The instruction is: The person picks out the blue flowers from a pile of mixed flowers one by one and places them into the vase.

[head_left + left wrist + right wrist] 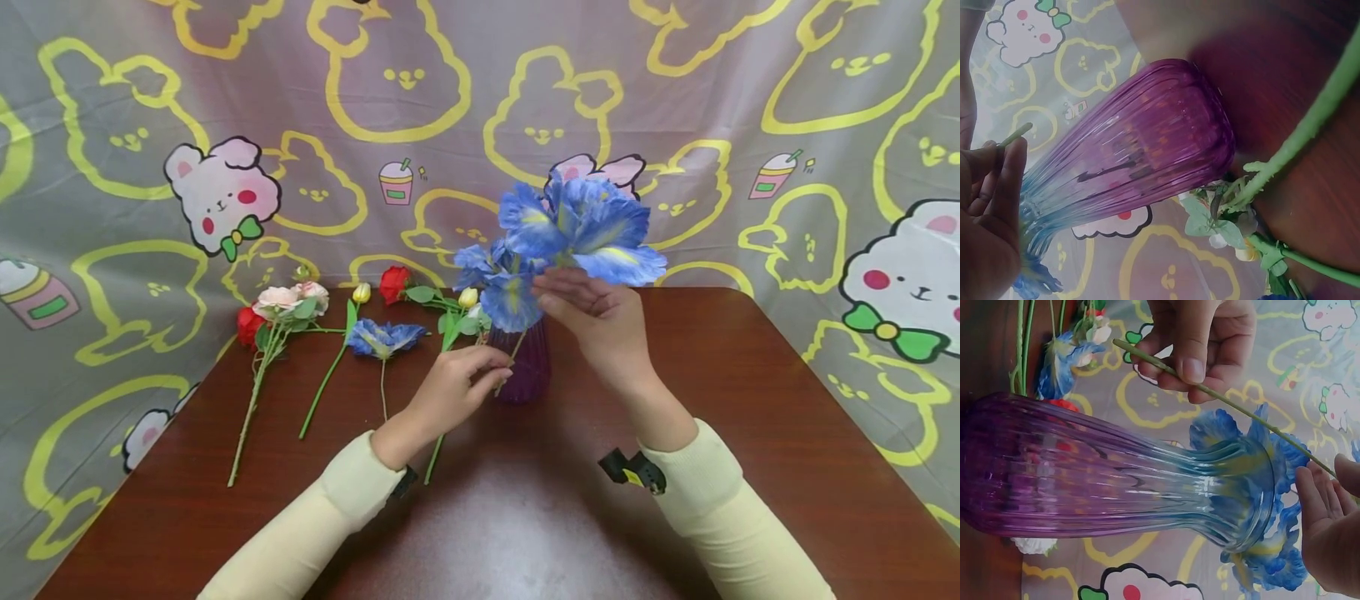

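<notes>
A large blue artificial iris (577,225) is held up over the table, its yellow-streaked petals spread wide. My left hand (461,383) pinches its thin green stem (1235,408) near the lower end, between thumb and fingers. Just under the bloom, my right hand (603,325) has the upper stem between thumb and fingers, as the right wrist view shows. A second blue bloom (510,304) overlaps the top of the vase in the head view. Behind the hands, the ribbed glass vase (1116,475) stands upright, purple below and fading to clear blue at its flared mouth.
Left on the brown table (750,417) lie a pink rose stem (277,304), red roses (393,283), yellow tulips (362,292) and another blue iris (384,337). A patterned curtain (420,83) hangs behind the table. Dark wrist straps (633,471) sit by the sleeves.
</notes>
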`<state>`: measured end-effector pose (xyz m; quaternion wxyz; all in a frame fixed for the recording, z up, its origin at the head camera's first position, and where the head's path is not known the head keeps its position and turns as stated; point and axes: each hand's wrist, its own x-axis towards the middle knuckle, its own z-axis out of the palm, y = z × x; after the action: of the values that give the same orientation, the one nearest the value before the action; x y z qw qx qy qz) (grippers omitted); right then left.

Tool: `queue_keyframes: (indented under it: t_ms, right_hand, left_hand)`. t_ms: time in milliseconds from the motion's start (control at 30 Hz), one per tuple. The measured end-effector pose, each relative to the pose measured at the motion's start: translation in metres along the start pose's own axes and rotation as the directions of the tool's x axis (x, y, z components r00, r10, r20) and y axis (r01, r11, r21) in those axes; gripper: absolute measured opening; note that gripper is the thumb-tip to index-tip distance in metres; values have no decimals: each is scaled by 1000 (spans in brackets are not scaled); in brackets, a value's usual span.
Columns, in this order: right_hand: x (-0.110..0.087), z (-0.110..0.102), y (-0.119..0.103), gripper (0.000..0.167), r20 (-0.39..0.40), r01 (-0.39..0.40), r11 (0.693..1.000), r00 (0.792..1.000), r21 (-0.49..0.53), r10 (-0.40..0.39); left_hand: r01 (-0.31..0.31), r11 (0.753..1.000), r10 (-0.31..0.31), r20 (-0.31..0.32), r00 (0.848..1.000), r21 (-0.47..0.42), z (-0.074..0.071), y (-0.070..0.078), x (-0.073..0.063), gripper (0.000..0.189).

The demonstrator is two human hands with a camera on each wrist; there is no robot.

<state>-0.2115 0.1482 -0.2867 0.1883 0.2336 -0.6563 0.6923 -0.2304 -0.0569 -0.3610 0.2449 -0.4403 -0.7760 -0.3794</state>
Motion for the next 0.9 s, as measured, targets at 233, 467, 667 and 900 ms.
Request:
queue_keyframes:
  t_ms: [233, 467, 667, 900]
  right_hand:
    - [-2, -2, 2, 25, -36, -37, 992, 998, 122, 42]
    - [-3, -5, 3, 23, -58, -38, 991, 997, 130, 46]
    - [-3, -6, 5, 22, -60, -11, 993, 998, 114, 18]
    - [0, -9, 6, 17, -87, -2, 991, 996, 136, 14]
  left_hand:
    - [9, 1000, -9, 15, 1000, 10, 3, 1, 0, 6]
    - [22, 1000, -22, 34, 999, 3, 5, 2, 1, 7]
    - [36, 999, -36, 45, 998, 6, 7, 2, 1, 8]
    - [50, 999, -50, 39, 998, 1, 7, 2, 2, 8]
